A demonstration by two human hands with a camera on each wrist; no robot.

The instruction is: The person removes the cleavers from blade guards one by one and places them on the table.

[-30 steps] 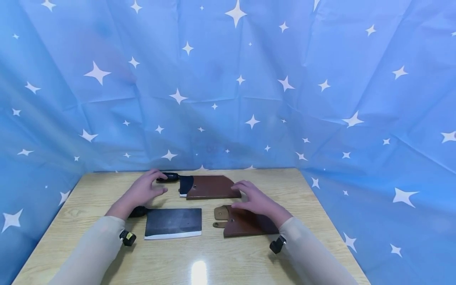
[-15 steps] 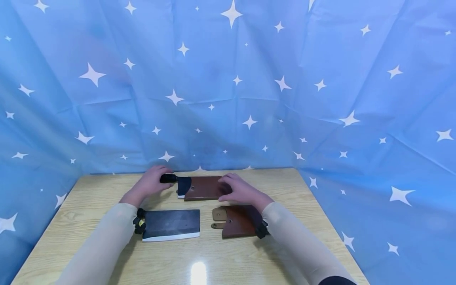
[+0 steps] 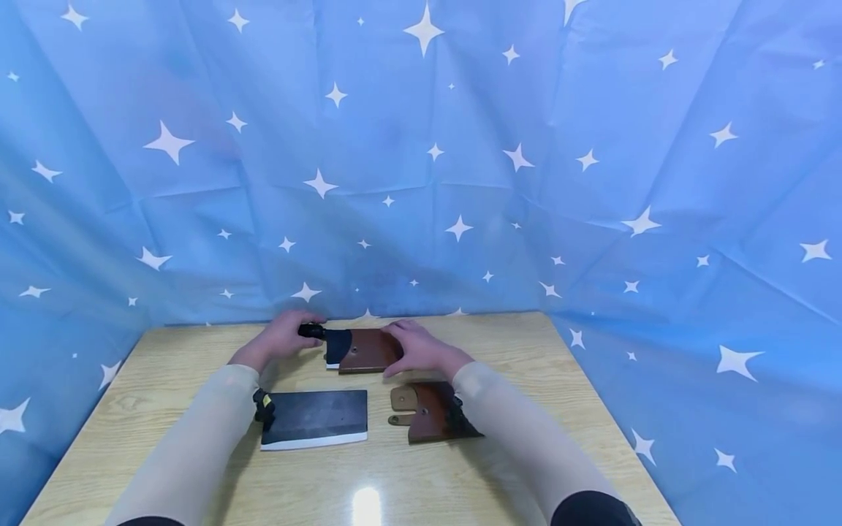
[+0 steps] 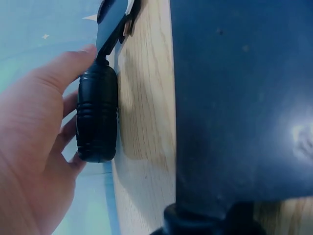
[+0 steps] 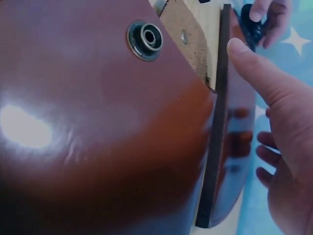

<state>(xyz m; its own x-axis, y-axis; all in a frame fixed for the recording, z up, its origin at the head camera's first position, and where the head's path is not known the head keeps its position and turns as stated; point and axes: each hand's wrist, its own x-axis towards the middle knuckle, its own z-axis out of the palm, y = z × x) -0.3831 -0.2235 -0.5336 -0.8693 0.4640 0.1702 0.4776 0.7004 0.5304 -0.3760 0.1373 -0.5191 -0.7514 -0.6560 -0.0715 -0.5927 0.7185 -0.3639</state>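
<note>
A sheathed cleaver lies at the back of the table, its brown leather sheath (image 3: 367,349) covering most of the blade. My left hand (image 3: 279,337) is at its black handle (image 4: 98,112). In the left wrist view the fingers pass behind the handle, the thumb tip lies beside its neck, and a gap shows between palm and handle. My right hand (image 3: 421,346) spans the sheath's right end, thumb (image 5: 244,56) near the lower edge and fingers spread apart on the far side. In front lies a bare cleaver (image 3: 316,418) with a dark blade, its handle hidden by my left wrist.
A second brown leather sheath (image 3: 430,416), with tan straps and a metal snap, lies beside the bare cleaver, partly under my right forearm. The wooden table (image 3: 309,482) meets a blue star-patterned cloth (image 3: 395,168) at the back and sides.
Both hands have moved inward to the sheathed cleaver: the left came in to the handle, the right shifted left from above the second sheath to the covered end. The cleavers have stayed put.
</note>
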